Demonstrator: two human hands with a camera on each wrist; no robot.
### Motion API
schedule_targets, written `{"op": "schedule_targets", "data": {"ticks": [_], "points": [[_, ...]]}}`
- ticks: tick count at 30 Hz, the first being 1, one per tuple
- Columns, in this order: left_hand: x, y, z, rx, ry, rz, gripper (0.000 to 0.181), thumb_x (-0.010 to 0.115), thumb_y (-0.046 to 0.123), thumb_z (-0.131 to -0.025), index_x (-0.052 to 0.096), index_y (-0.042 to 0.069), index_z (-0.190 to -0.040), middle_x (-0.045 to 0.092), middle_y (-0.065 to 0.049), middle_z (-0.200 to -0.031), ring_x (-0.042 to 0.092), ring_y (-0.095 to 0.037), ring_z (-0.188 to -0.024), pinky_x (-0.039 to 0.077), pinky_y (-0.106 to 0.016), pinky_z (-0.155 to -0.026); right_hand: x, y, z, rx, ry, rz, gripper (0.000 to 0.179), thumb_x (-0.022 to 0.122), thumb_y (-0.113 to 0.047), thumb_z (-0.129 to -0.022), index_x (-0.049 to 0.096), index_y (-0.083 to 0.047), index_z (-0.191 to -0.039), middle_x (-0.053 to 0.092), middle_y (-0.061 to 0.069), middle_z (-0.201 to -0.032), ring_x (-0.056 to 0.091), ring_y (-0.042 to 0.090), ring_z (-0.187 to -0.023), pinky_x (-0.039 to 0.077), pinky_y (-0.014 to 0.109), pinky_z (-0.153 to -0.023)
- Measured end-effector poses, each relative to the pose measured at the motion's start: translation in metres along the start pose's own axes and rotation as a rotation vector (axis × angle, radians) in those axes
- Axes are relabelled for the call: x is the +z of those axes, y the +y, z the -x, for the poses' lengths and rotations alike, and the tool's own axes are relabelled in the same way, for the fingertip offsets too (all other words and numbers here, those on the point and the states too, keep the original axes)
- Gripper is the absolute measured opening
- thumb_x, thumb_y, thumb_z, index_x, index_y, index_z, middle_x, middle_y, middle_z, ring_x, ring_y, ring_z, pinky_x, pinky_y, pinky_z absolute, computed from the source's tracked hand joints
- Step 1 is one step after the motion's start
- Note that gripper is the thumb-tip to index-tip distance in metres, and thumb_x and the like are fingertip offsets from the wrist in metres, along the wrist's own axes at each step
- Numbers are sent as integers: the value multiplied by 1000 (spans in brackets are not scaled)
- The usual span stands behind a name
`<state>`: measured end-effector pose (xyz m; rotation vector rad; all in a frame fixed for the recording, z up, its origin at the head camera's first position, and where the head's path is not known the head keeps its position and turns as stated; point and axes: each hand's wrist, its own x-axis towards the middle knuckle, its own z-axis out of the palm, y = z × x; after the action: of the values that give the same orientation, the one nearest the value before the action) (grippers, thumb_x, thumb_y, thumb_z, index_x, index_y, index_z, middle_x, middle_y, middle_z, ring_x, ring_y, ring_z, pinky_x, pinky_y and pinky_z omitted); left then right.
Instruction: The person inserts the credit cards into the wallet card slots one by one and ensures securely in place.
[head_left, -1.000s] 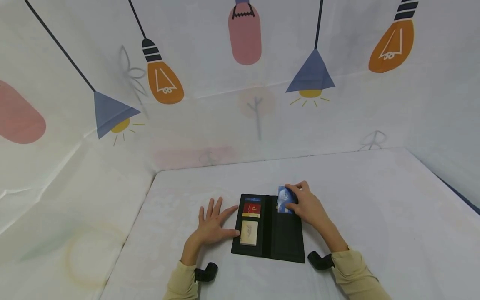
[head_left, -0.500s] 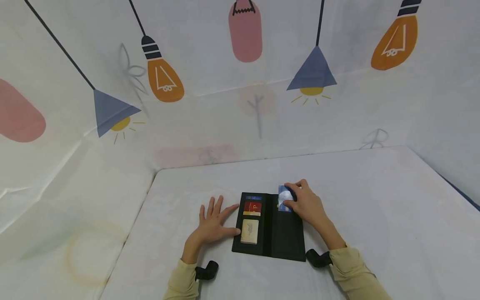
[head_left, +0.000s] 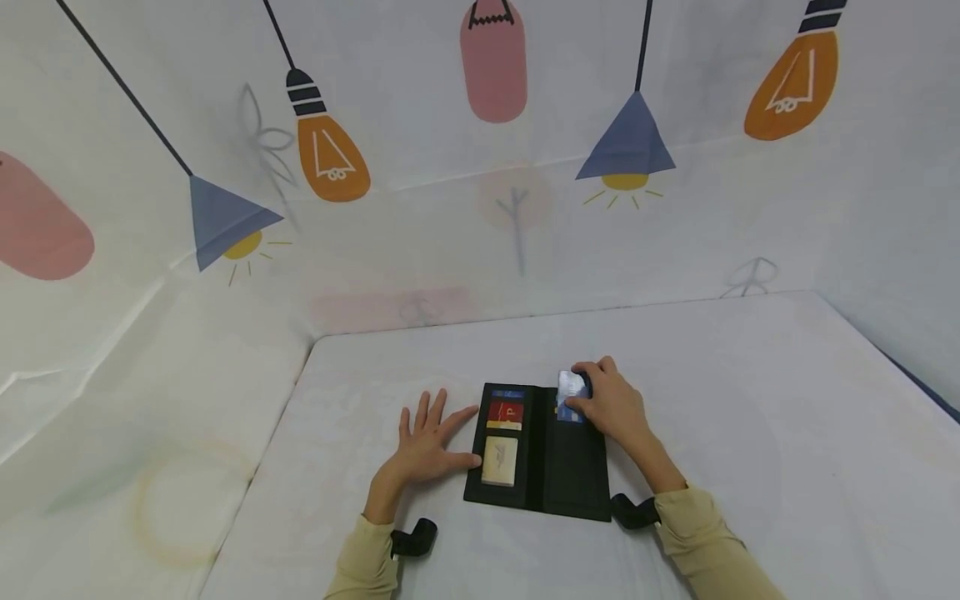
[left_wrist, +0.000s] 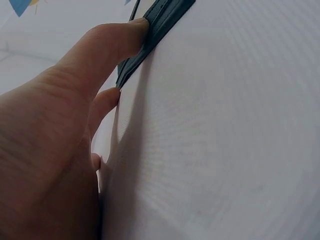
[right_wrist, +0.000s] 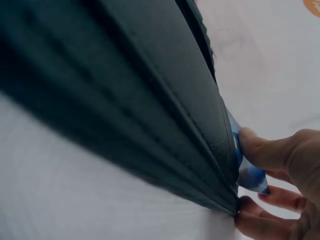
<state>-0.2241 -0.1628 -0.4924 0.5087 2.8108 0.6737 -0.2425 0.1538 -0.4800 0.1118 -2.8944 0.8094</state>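
Note:
A black bifold wallet (head_left: 576, 471) lies opened flat on the table. At the top of its right half, my right hand (head_left: 618, 406) pinches a blue card (head_left: 572, 392) between thumb and fingers. In the right wrist view the card (right_wrist: 251, 177) stands at the wallet's edge, with the thumb (right_wrist: 265, 150) on its face. My left hand (head_left: 422, 450) lies spread on the table, its thumb and forefinger touching the wallet's left edge. In the left wrist view the thumb (left_wrist: 117, 40) presses on that edge.
The wallet's left half holds a red card (head_left: 505, 415), a blue card (head_left: 508, 394) above it and a cream card (head_left: 499, 461) below. A white cloth covers the table (head_left: 750, 433). Printed cloth walls (head_left: 420, 250) stand behind and at the sides. Black camera mounts (head_left: 414, 538) sit on both wrists.
The blue card has tilted slightly in my right hand, and its face now catches the light. My left hand and the wallet keep their places; the view has shifted slightly.

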Motion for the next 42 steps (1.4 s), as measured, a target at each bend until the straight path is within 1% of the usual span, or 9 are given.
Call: {"op": "schedule_targets", "data": {"ticks": [6,14,18,21,25,28,31,34,42], "points": [[0,-1,-1,-1,-3,-4,77,72,57,-82,44,31,-150,6,-19,-165,-9,-41,-151,-12,-66,-113,2,2,-1,-7,16,-12,53,78,-31,-84,60,-9,-129,50,18,-112,59,30,-85,56,46,-67],[1,0,-1,0,-3,-8,77,72,57,-82,44,31,-150,6,-19,-165,-9,-41,-151,-11,-66,-113,-9,11,-1,-119,-79,-133,49,72,-12,-87,56,-9,-133,48,18,-114,59,34,-99,54,48,-76],[-2,1,0,6,3,-3,77,72,56,-83,44,31,-150,6,-19,-165,-9,-42,-151,-12,-66,-113,-10,14,-2,-90,-63,-162,50,73,-12,-86,54,-5,-132,46,19,-112,57,34,-97,53,47,-76],[-3,2,0,3,3,-2,77,72,56,-83,44,31,-150,6,-19,-165,-9,-42,-151,-12,-66,-113,-8,14,-1,-71,-46,-154,50,75,-14,-85,55,-2,-130,46,17,-108,55,30,-91,51,43,-73],[-1,0,0,-3,0,-5,77,72,56,-82,44,30,-149,6,-19,-165,-9,-42,-151,-12,-66,-113,-6,12,0,-100,-60,-119,49,74,-15,-87,55,-2,-130,46,17,-108,54,28,-86,51,43,-73],[1,-1,0,-2,0,-3,77,72,56,-82,44,31,-149,6,-19,-165,-9,-42,-151,-11,-66,-113,-7,12,1,-120,-68,-102,48,70,-12,-89,53,-4,-133,46,20,-114,57,32,-92,54,50,-81],[2,0,0,-1,2,4,77,72,57,-82,45,31,-149,6,-19,-165,-9,-41,-151,-12,-66,-113,-9,14,0,-131,-78,-97,47,68,-9,-91,51,-4,-135,45,22,-121,57,36,-101,52,56,-89],[2,0,0,-3,2,3,77,72,56,-82,45,31,-149,6,-18,-165,-9,-41,-151,-12,-66,-114,-11,14,0,-139,-96,-102,46,68,-8,-91,52,-4,-134,46,23,-123,57,37,-104,50,58,-92],[1,-1,-1,-6,0,-13,77,72,56,-82,45,30,-149,6,-19,-165,-8,-42,-151,-11,-66,-114,-11,12,5,-165,-138,-86,45,72,-11,-88,57,-1,-130,52,18,-112,57,29,-96,51,52,-88]]}}
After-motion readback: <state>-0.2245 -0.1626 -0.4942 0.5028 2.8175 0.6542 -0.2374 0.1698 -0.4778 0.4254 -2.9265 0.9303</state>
